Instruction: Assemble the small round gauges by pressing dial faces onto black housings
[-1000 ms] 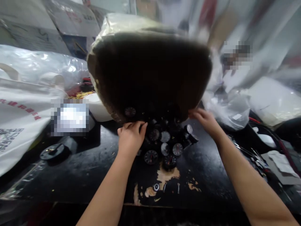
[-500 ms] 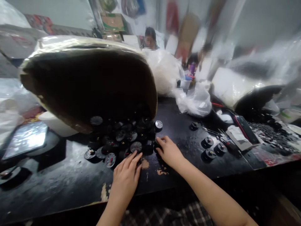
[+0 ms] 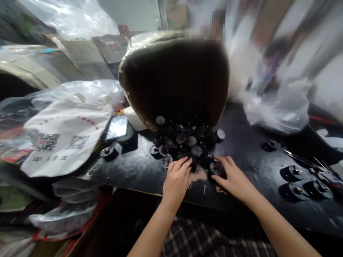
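A heap of small round black parts (image 3: 180, 138) with grey disc faces spills from the dark mouth of a large wrapped container (image 3: 174, 82). My right hand (image 3: 233, 178) grips one round black part (image 3: 215, 167) between thumb and fingers at the heap's right edge; dark and red detail shows on its upper face. At the heap's front lies my left hand (image 3: 177, 178), fingers stretched out, their tips against dark parts. Just left of those fingers is another round part with a red mark (image 3: 167, 160). A single part (image 3: 220, 135) stands at the heap's right.
To the right are several loose parts (image 3: 297, 189) and tweezers (image 3: 297, 157). A phone (image 3: 117, 127) and a white printed bag (image 3: 66, 142) lie left. Clear plastic bags (image 3: 278, 107) sit behind on the right. Bare patches mark the black table (image 3: 134, 175) near its front edge.
My view has turned left, bringing in the white printed bag. My right hand has closed around a round black part at the heap's edge. The left hand stays at the heap's front.
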Motion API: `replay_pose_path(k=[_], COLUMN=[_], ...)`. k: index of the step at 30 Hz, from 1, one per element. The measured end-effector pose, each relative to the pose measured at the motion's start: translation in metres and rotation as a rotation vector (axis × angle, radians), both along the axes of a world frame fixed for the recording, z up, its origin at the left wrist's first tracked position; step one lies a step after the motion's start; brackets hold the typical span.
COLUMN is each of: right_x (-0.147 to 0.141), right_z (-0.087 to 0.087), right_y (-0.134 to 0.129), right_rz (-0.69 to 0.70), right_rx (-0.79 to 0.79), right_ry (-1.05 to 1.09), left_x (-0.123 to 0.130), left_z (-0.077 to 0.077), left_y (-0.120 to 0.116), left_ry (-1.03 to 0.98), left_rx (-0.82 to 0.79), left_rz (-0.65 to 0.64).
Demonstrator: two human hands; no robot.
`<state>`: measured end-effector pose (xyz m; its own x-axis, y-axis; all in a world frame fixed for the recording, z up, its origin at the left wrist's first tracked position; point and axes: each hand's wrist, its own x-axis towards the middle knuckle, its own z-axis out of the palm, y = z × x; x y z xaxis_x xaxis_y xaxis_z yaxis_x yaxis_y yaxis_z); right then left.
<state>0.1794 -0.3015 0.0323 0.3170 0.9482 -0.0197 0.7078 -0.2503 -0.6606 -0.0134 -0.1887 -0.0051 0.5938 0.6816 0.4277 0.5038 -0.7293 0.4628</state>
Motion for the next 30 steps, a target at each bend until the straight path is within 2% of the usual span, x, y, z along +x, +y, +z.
replay_pose_path(k=[3,5,7,9,11,14,16,20,22,30], right_x=[-0.013,-0.023,-0.035,-0.047,-0.058,-0.067,-0.068,-0.067,-0.067,-0.067], right_z=[0.001,0.0,0.0,0.0,-0.001,-0.004,-0.007,-0.011,-0.012,-0.016], right_y=[-0.003,-0.004,-0.002,0.002,0.007,0.013,0.015,0.016,0.015,0.015], right_rz=[-0.001,-0.006,0.007,0.028,0.046,0.027,-0.023,-0.09,-0.107,-0.126], right_rx=[-0.017,-0.002,0.005,-0.022,-0.076,-0.157,-0.198,-0.236,-0.24,-0.239], right_ry=[0.013,0.128,0.462,0.924,1.311,1.587,1.643,1.66,1.668,1.638], left_x=[0.004,-0.003,-0.016,-0.031,-0.043,-0.049,-0.048,-0.043,-0.042,-0.044], left_z=[0.003,0.006,0.01,0.014,0.017,0.016,0.013,0.006,0.005,0.011], left_y=[0.002,-0.008,-0.022,-0.036,-0.044,-0.046,-0.045,-0.045,-0.046,-0.044], left_ry=[-0.056,-0.162,-0.25,-0.266,-0.245,-0.181,-0.161,-0.194,-0.211,-0.273], left_rx=[-0.059,-0.195,-0.394,-0.548,-0.607,-0.603,-0.587,-0.609,-0.637,-0.684], left_rz=[0.027,0.043,0.045,0.018,-0.046,-0.168,-0.179,-0.085,-0.078,-0.082])
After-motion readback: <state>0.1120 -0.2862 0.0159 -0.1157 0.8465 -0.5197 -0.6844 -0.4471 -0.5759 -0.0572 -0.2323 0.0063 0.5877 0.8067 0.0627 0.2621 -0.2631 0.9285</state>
